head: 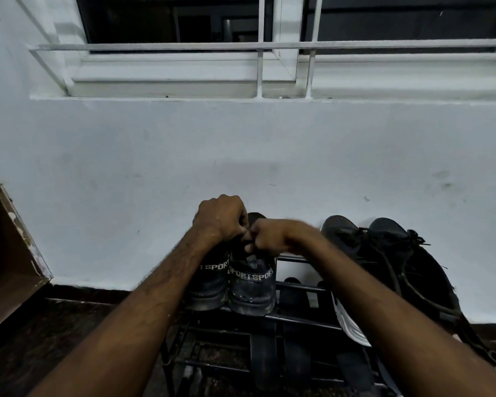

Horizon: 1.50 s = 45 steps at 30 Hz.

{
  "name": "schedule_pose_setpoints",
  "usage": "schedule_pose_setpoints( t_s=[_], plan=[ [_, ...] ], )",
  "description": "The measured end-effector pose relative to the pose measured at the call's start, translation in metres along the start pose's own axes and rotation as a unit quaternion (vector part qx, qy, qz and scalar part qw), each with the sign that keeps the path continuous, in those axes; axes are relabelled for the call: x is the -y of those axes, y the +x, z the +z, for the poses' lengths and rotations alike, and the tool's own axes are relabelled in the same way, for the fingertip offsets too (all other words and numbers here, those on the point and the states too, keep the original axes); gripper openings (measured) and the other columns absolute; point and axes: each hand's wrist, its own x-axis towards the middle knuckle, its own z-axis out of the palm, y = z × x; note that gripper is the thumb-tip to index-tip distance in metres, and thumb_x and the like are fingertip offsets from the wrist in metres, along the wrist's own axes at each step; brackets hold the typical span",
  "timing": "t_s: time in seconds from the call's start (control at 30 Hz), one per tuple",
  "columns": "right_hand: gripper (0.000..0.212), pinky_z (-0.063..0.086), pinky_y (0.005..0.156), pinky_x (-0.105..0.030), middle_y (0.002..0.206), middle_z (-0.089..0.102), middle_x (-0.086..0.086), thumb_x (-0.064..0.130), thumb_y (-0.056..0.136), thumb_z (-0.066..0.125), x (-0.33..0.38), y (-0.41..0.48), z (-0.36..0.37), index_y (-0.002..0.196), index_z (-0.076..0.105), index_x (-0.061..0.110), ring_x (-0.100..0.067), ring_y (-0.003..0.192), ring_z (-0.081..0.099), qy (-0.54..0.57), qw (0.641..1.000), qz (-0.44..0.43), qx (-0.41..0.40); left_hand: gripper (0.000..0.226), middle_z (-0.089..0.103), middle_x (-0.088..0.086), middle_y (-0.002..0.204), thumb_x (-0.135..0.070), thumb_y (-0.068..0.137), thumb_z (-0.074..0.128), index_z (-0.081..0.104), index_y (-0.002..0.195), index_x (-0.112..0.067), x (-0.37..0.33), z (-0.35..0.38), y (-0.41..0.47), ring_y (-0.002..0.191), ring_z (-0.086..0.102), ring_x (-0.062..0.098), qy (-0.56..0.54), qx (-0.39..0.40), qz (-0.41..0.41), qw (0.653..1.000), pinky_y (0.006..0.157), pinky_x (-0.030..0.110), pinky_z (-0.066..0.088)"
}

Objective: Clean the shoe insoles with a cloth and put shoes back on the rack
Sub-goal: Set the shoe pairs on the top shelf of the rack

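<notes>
Both hands meet over a pair of dark sport shoes on the top tier of a black metal shoe rack [298, 319]. Curled into a loose fist, the left hand [221, 217] rests on top of the left shoe [209, 285], its fingers tucked down toward the shoe's opening. Beside it, the right hand [265, 234] is also clenched, knuckles toward the left hand, and pinches something dark at the mouth of the right shoe [252, 285]; this looks like the tongue or a lace, but the blur there makes it hard to tell. These two shoes stand side by side, touching, heels toward the camera, with white "SPORT" lettering across the heel bands.

To the right on the same tier, a pair of black lace-up shoes [384, 247] leans toe-up against the pale wall [241, 144], laces hanging loose. A white-soled shoe [350, 325] shows partly beneath the right forearm. Dark sandals [265, 356] lie on the lower bars of the rack. At the left edge stands a brown wooden cabinet [15, 253] with chipped edging. Above, a window [269, 38] with white bars runs across the wall.
</notes>
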Motion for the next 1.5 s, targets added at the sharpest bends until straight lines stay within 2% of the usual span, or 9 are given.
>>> schedule_pose_setpoints(
  t_s=[0.1,0.4,0.6,0.73,0.9,1.0,1.2,1.37,1.5],
  plan=[
    [0.026,0.053,0.084,-0.037,0.115,0.064,-0.011,0.014,0.089,0.063,0.002,0.015,0.015,0.114,0.063,0.007,-0.028,0.095,0.062,-0.179,0.98,0.007,-0.092,0.017,0.071,-0.002,0.092,-0.022,0.077,0.067,0.074,0.091,-0.03,0.0,0.002,-0.001,0.085,0.065,0.024,0.016,-0.006,0.009,1.0,0.069,0.029,0.039],
    [0.034,0.055,0.059,-0.029,0.099,0.07,-0.014,-0.009,0.092,0.049,0.024,-0.023,-0.025,0.118,0.067,0.002,-0.03,0.084,0.062,-0.095,0.987,0.055,0.116,0.015,0.072,-0.014,0.09,-0.043,0.078,0.076,0.076,0.09,-0.034,0.022,-0.005,0.003,0.086,0.065,0.01,-0.084,0.021,0.016,0.996,0.073,0.028,0.045],
    [0.03,0.046,0.075,-0.034,0.114,0.064,-0.008,0.019,0.091,0.062,0.036,-0.025,0.004,0.121,0.065,0.017,-0.031,0.103,0.064,-0.342,0.937,-0.018,-0.067,0.015,0.069,-0.014,0.107,-0.026,0.09,0.065,0.071,0.098,-0.038,0.096,-0.014,-0.002,0.099,0.062,0.012,-0.185,-0.117,-0.085,0.972,0.088,0.032,0.047],
    [0.023,0.051,0.049,-0.02,0.064,0.07,0.007,0.002,0.085,0.07,0.031,-0.026,-0.032,0.105,0.075,0.012,-0.009,0.057,0.069,-0.075,0.996,-0.036,-0.009,0.034,0.056,-0.003,0.133,-0.022,0.094,0.064,0.063,0.128,-0.028,0.117,0.01,-0.01,0.114,0.055,0.018,-0.203,0.01,-0.014,0.979,0.098,0.027,0.041],
    [0.058,0.045,0.099,-0.027,0.135,0.06,-0.006,0.03,0.087,0.073,0.019,0.017,-0.019,0.139,0.052,0.017,-0.015,0.111,0.061,-0.067,0.984,-0.087,-0.139,0.072,0.06,-0.001,0.135,-0.057,0.077,0.073,0.056,0.138,-0.023,0.108,0.024,-0.015,0.115,0.058,0.015,-0.23,0.168,0.005,0.959,0.1,0.032,0.046],
    [0.063,0.037,0.109,-0.032,0.147,0.049,-0.01,0.036,0.095,0.061,0.015,0.042,0.016,0.148,0.037,0.013,-0.024,0.132,0.048,-0.083,0.992,-0.076,-0.06,0.061,0.059,0.001,0.133,-0.04,0.086,0.072,0.053,0.14,-0.02,0.105,0.025,-0.012,0.118,0.057,0.02,-0.193,0.174,0.014,0.966,0.097,0.029,0.046],
    [0.018,0.044,0.076,-0.026,0.099,0.073,-0.005,0.027,0.085,0.074,0.016,0.043,-0.003,0.1,0.074,0.016,-0.016,0.09,0.062,-0.079,0.973,-0.097,-0.194,0.066,0.066,0.004,0.102,-0.057,0.088,0.059,0.045,0.146,-0.03,0.119,0.024,-0.013,0.102,0.062,0.022,-0.207,0.174,0.041,0.962,0.091,0.035,0.05],
    [0.021,0.043,0.074,-0.027,0.094,0.072,-0.006,0.028,0.094,0.063,0.011,0.035,-0.013,0.092,0.072,0.009,-0.018,0.086,0.06,-0.065,0.982,-0.066,-0.162,0.054,0.062,-0.001,0.096,-0.072,0.075,0.057,0.07,0.11,-0.033,0.124,0.03,-0.013,0.096,0.057,0.015,-0.211,0.105,0.049,0.971,0.086,0.036,0.049],
    [0.028,0.041,0.071,-0.025,0.082,0.073,-0.001,0.022,0.099,0.054,0.017,0.035,-0.013,0.076,0.07,0.016,-0.009,0.073,0.059,0.046,0.983,-0.06,-0.169,0.02,0.061,0.002,0.105,-0.038,0.089,0.069,0.066,0.095,-0.02,0.115,0.029,-0.012,0.101,0.056,0.019,-0.227,0.073,0.06,0.969,0.094,0.041,0.048]
  ],
)
